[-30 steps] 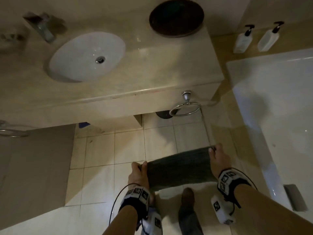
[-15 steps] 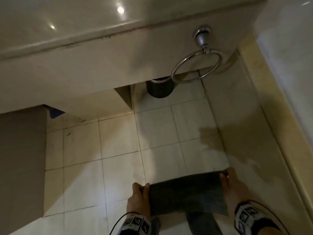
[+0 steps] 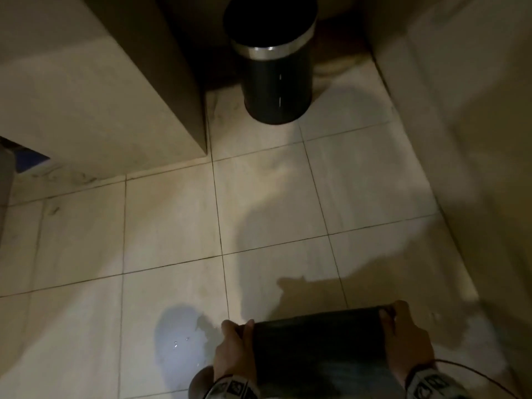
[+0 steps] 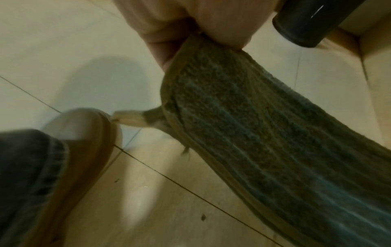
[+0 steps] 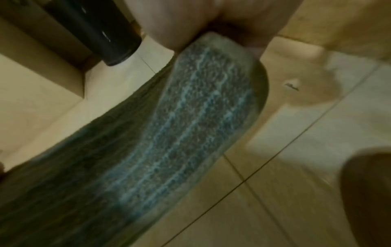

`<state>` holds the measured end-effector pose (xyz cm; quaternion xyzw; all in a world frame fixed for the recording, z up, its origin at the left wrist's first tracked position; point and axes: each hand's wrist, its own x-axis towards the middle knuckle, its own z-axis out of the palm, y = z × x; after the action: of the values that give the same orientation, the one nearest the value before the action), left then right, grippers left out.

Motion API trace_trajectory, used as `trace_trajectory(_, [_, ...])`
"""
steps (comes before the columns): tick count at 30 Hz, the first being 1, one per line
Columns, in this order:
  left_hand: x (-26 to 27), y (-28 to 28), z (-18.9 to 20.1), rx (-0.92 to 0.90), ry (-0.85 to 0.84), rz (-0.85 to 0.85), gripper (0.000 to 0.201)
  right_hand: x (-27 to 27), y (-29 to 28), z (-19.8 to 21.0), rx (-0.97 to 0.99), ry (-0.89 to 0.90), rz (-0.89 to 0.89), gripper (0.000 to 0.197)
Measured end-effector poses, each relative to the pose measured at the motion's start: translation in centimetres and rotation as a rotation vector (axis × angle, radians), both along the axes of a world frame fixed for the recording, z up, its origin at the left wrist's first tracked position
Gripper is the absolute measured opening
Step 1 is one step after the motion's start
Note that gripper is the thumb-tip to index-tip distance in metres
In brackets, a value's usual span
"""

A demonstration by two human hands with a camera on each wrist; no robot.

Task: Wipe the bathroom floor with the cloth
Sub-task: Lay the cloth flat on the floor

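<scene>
A dark grey ribbed cloth (image 3: 316,344) hangs stretched between my two hands above the beige tiled floor (image 3: 172,220). My left hand (image 3: 234,348) pinches its left top corner and my right hand (image 3: 403,338) pinches its right top corner. In the left wrist view the cloth (image 4: 264,133) drops from my curled fingers (image 4: 169,33) with a small label at its edge. The right wrist view shows the cloth (image 5: 180,133) hanging from my thumb and fingers (image 5: 173,25), blurred. Its lower edge is out of sight, so contact with the floor cannot be told.
A black round bin (image 3: 273,59) with a metal band stands on the floor ahead under the vanity. The vanity's panel (image 3: 100,90) juts out at left; a wall (image 3: 475,139) runs along the right. A wet patch (image 3: 181,338) lies left of my hands. My shoe (image 4: 84,142) stands below.
I have bent down toward the floor; the sink and towel ring have left the view and the bin is much nearer. Both hands still hold the cloth's top corners, now lower.
</scene>
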<state>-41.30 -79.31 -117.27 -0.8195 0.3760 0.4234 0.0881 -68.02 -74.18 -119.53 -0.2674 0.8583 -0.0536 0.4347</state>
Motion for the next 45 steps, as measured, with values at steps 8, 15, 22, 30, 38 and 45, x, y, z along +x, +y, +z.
trace_trajectory(8, [-1.2, -2.7, -13.4, -0.303, 0.152, -0.017, 0.023, -2.4, -4.6, -11.5, -0.247, 0.158, 0.137, 0.012])
trace_trajectory(15, [-5.3, -3.3, -18.5, -0.807, -0.131, -0.478, 0.041, -2.3, -8.3, -14.0, -0.452, 0.603, 0.377, 0.041])
trace_trajectory(22, [-8.8, 2.6, -20.5, -0.550, -0.154, -0.747, 0.077, 3.9, -2.5, -16.3, -0.322, 0.362, 0.489, 0.059])
trace_trajectory(30, [-7.8, 5.4, -21.7, -0.571, -0.227, -0.742, 0.078, 5.2, 1.8, -19.4, -0.331, 0.482, 0.536, 0.075])
trace_trajectory(38, [-9.5, 2.4, -22.4, -0.639, -0.215, -0.694, 0.085, 4.5, -0.4, -20.1, -0.366, 0.467, 0.489, 0.074])
trace_trajectory(45, [-12.7, -6.0, -22.9, -0.669, -0.201, -0.692, 0.083, 1.3, -8.3, -21.4, -0.410, 0.564, 0.472, 0.075])
